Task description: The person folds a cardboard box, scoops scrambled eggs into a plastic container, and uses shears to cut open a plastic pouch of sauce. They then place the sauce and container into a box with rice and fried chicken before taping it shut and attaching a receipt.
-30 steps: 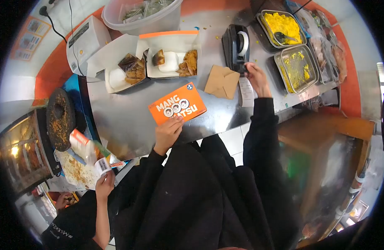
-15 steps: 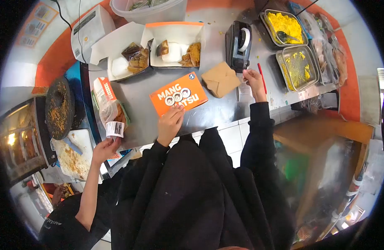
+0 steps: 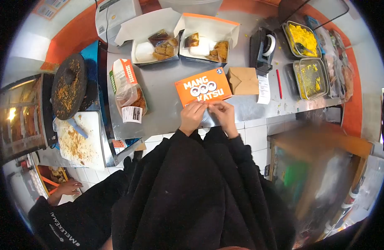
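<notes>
An orange takeaway box [image 3: 203,86] with white lettering lies closed on the steel counter. At its front edge are both of my hands. My left hand [image 3: 192,116] is closed, its fingertips on the front edge of the box. Beside it my right hand [image 3: 224,116] pinches with thumb and fingers, almost meeting the left fingertips; anything thin between them is too small to make out. Right of the orange box sits a closed brown paper box [image 3: 242,81]. A white receipt [image 3: 263,89] lies against its right side. Behind stands a black tape dispenser [image 3: 262,50].
Two open boxes [image 3: 155,50] with rice and fried pieces stand behind. A bagged, labelled food pack [image 3: 129,93] lies left. Rightward are a red pen [image 3: 279,83] and trays of yellow food [image 3: 302,37]. A co-worker's hand [image 3: 69,187] is low at left, near a cutting board [image 3: 81,141].
My right hand has moved from beside the tape dispenser to the orange box's front edge, next to my left hand. The co-worker's hand has left the labelled pack. The view has shifted.
</notes>
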The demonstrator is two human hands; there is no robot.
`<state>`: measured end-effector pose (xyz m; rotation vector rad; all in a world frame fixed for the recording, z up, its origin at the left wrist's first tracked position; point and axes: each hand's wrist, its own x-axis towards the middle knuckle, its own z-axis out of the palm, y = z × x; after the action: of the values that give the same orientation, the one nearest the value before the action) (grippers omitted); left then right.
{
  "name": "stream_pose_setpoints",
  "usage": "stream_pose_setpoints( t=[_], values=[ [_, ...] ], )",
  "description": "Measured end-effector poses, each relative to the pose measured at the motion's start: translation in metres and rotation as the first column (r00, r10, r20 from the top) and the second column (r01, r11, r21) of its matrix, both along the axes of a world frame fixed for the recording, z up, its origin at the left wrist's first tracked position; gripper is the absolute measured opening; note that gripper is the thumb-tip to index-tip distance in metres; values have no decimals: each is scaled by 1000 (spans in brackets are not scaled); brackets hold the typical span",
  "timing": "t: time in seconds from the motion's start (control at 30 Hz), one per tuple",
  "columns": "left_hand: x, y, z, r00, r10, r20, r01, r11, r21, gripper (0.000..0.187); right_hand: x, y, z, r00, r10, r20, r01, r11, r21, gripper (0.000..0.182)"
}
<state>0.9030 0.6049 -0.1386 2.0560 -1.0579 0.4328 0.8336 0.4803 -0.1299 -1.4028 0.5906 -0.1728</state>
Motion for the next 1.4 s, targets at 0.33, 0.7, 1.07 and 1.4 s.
stream_pose_setpoints(
  t=[0.33,0.7,1.07,1.4],
  values=[
    [6,8,-5,993,22,114,-31,997,76,20,10,25,-22,973,-194,127,225,921,-317,71],
    [88,-5,24,831,202,-519,-248,969,-19,29,66,-82,80,983,-21,182,179,314,-932,22],
    [158,-82,-9,857,393,-333,-407,913,29,36,159,-171,7,865,-242,-440,-376,268,-887,23],
    [187,-82,86,934,318,-163,-276,931,237,12,133,-163,86,976,-138,-167,-147,145,-978,20]
  ],
)
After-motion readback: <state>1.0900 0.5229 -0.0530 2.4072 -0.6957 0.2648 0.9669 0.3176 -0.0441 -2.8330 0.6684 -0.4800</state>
